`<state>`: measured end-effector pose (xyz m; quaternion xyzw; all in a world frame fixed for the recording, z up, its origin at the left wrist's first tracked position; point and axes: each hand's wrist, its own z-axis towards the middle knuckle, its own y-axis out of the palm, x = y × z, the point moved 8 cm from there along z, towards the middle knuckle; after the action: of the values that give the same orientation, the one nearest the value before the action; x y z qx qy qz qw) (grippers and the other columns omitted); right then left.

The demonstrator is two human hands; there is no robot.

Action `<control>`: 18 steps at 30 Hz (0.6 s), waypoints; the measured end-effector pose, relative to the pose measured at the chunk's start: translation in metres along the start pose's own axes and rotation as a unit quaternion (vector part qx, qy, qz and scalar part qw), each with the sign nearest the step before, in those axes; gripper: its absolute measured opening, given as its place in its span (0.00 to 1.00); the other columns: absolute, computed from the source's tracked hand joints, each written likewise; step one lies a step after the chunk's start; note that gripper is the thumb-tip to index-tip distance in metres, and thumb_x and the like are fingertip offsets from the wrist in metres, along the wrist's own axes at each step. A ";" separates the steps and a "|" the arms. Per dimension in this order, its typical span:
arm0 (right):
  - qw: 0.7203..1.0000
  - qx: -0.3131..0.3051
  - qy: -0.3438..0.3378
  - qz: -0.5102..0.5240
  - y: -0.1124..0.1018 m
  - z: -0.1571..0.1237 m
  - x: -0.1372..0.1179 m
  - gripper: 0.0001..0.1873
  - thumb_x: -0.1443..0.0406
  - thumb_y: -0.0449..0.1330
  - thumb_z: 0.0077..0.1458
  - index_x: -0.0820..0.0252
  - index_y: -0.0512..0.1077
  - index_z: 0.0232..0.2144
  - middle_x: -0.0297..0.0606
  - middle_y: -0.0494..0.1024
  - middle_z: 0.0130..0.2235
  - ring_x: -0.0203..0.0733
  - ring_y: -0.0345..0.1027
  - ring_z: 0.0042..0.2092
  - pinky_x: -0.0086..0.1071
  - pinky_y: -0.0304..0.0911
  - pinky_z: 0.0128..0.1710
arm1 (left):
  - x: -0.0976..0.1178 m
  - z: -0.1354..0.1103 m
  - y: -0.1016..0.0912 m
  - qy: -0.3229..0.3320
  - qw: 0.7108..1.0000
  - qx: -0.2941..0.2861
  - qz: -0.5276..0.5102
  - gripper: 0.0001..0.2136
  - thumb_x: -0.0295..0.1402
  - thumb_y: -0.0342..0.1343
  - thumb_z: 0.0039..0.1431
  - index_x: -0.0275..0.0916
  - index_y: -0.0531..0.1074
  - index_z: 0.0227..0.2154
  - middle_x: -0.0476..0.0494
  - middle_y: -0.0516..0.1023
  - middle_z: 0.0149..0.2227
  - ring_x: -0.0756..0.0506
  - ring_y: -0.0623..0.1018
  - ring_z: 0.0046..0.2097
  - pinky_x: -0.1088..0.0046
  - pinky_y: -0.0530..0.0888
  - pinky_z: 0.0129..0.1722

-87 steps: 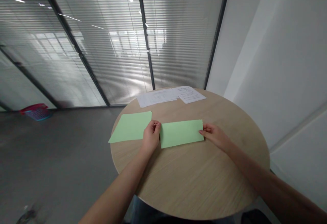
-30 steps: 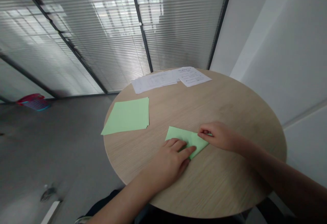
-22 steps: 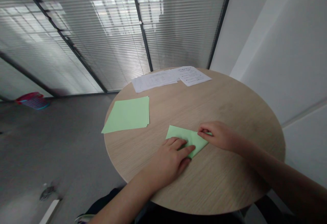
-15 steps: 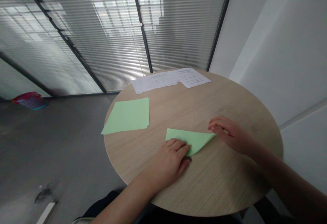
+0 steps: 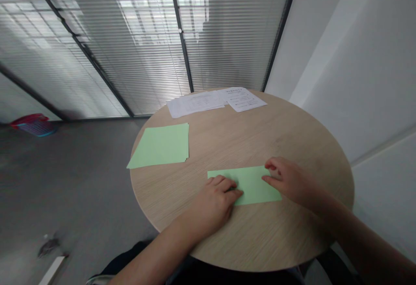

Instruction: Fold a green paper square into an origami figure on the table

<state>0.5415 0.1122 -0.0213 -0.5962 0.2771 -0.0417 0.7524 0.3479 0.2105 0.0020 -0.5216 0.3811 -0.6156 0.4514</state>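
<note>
A green sheet of paper (image 5: 255, 185) lies flat on the round table in front of me as a long narrow strip. My left hand (image 5: 219, 196) rests on its left part, fingers spread over the paper and hiding some of it. At the strip's right end is my right hand (image 5: 282, 179), with thumb and fingers apart and the fingers slightly bent. Its thumb is over the paper and its fingertips are by the far right corner; whether they touch it, I cannot tell.
A stack of green paper (image 5: 160, 144) sits at the table's left edge, one corner overhanging. Printed white sheets (image 5: 198, 103) lie at the far edge of the wooden table (image 5: 240, 142). On the floor at left stands a red and blue basket (image 5: 35, 125). A white wall rises at right.
The green paper's right part was slanted and raised toward a corner; now it lies flat as a rectangle. My right hand has moved slightly down, over its right end. The left hand stays on the paper.
</note>
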 end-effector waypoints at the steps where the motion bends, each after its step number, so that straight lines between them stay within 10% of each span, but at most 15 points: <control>1: 1.000 -0.002 0.012 0.020 0.001 0.002 0.004 0.12 0.61 0.63 0.59 0.58 0.73 0.45 0.44 0.80 0.42 0.49 0.76 0.42 0.40 0.68 0.42 | -0.001 -0.001 -0.001 -0.003 1.000 0.007 0.000 0.16 0.24 0.57 0.65 0.40 0.79 0.53 0.39 0.78 0.51 0.36 0.75 0.52 0.51 0.75 0.54; 5: 0.999 0.032 0.027 0.031 0.000 0.007 0.016 0.18 0.62 0.63 0.59 0.59 0.73 0.52 0.43 0.80 0.41 0.48 0.75 0.40 0.40 0.67 0.42 | -0.003 -0.003 -0.004 -0.004 0.999 0.036 -0.002 0.16 0.23 0.57 0.63 0.41 0.79 0.52 0.38 0.77 0.55 0.36 0.74 0.56 0.49 0.72 0.59; 12: 0.998 0.013 0.033 0.053 -0.004 0.010 0.014 0.04 0.65 0.59 0.60 0.57 0.74 0.34 0.40 0.80 0.35 0.44 0.73 0.35 0.37 0.65 0.34 | -0.003 -0.004 -0.002 -0.003 1.000 0.028 -0.002 0.17 0.23 0.57 0.62 0.39 0.77 0.53 0.37 0.76 0.56 0.36 0.74 0.58 0.51 0.73 0.60; 18: 0.981 0.103 -0.147 0.075 -0.018 -0.022 -0.056 0.06 0.67 0.56 0.65 0.56 0.72 0.35 0.41 0.80 0.36 0.47 0.74 0.39 0.41 0.69 0.41 | -0.002 -0.003 -0.004 -0.009 0.999 0.036 0.014 0.17 0.26 0.56 0.65 0.39 0.76 0.55 0.36 0.76 0.57 0.36 0.75 0.59 0.51 0.72 0.62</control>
<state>0.4891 0.1101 0.0132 -0.4927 0.2018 0.0748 0.8432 0.3440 0.2139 0.0041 -0.5048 0.3617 -0.6183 0.4818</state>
